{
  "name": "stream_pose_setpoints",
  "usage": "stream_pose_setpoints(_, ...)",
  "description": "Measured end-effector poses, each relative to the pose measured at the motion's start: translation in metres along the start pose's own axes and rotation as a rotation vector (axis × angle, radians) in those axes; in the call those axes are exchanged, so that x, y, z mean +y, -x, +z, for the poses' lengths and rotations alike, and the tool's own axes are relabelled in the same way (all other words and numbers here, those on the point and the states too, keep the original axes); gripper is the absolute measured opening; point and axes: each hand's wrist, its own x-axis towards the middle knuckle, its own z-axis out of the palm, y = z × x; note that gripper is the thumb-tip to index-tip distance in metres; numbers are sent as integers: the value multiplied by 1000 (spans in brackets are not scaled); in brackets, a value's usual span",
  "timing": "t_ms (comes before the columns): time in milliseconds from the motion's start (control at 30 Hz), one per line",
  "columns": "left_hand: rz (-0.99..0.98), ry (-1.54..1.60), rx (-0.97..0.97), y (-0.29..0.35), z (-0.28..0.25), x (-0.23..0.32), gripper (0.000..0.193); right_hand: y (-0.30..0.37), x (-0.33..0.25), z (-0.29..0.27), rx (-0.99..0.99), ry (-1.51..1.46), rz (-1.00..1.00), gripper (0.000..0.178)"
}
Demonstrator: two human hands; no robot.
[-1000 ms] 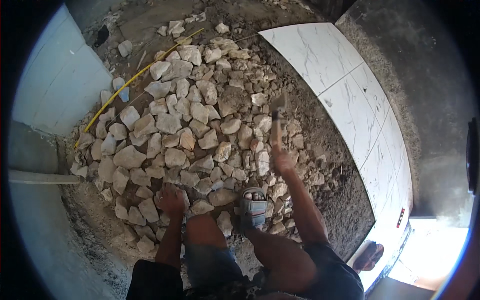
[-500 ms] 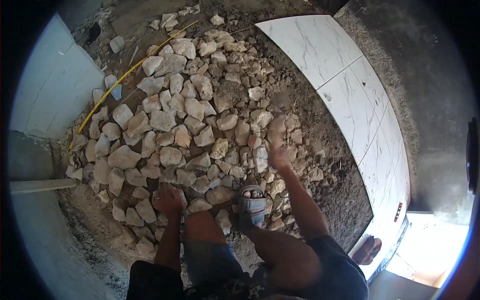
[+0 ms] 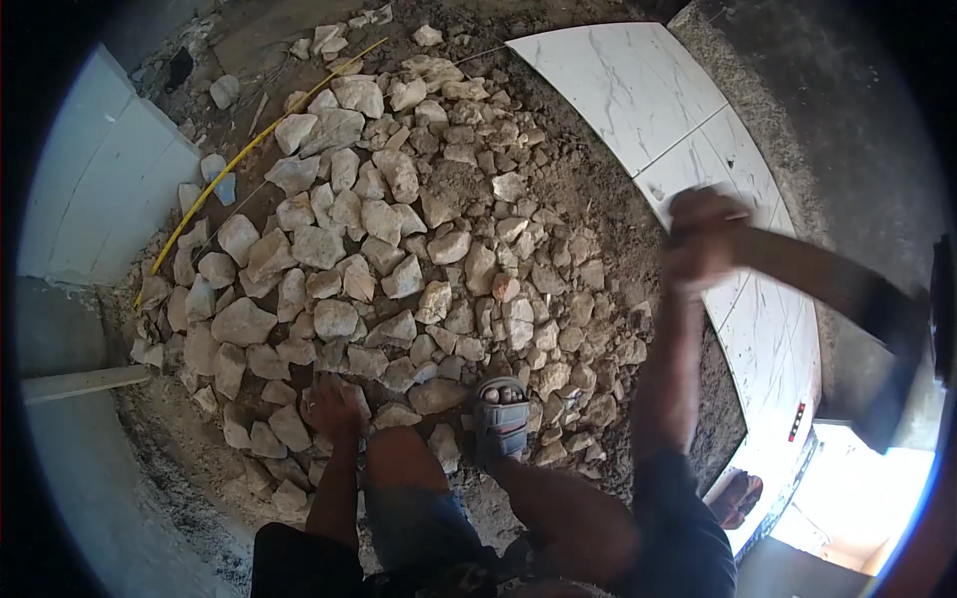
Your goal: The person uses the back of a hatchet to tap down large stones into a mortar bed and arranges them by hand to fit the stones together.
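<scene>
My right hand [image 3: 703,234] is raised on the right, over the edge of the white tiles, and blurred by motion. Its fingers are wrapped round the wooden handle of a hammer [image 3: 822,274]. The dark hammer head [image 3: 890,394] hangs at the far right, smeared, so its exact shape is unclear. Low on the left, my left hand [image 3: 336,407] rests on the stones with its fingers stretched out, next to my knee. A pale stone [image 3: 361,403] shows at its edge. Rough pale stones [image 3: 339,317] are packed over the ground ahead of me.
Between the stones and the marbled white tiles [image 3: 683,164] runs bare soil [image 3: 638,214]. A yellow hose or cord [image 3: 244,149] curves along the far left. My sandalled foot [image 3: 501,419] stands on the stones. A pale wall panel [image 3: 110,179] rises at left.
My right hand has swung up and to the right, away from the stones, bringing the hammer into clear view. My left hand stays in nearly the same place.
</scene>
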Motion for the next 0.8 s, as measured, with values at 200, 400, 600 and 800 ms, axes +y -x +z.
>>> stream_pose_setpoints(200, 92, -6, 68, -1, 25, -7, 47, 261, 63, -1, -269, -114, 1848, 18)
stream_pose_setpoints(400, 56, 92, 115, -1, 3, -4, 51, 96, -32, 14, -88, 50, 928, 18)
stream_pose_setpoints(600, 3, 112, 44, -2, 4, -8, 51, 34, -10, 43, 153, -82, 228, 16)
stream_pose_setpoints(800, 127, 3, 68, 1, 43, -3, 52, 318, 58, -8, -524, -174, 1656, 24)
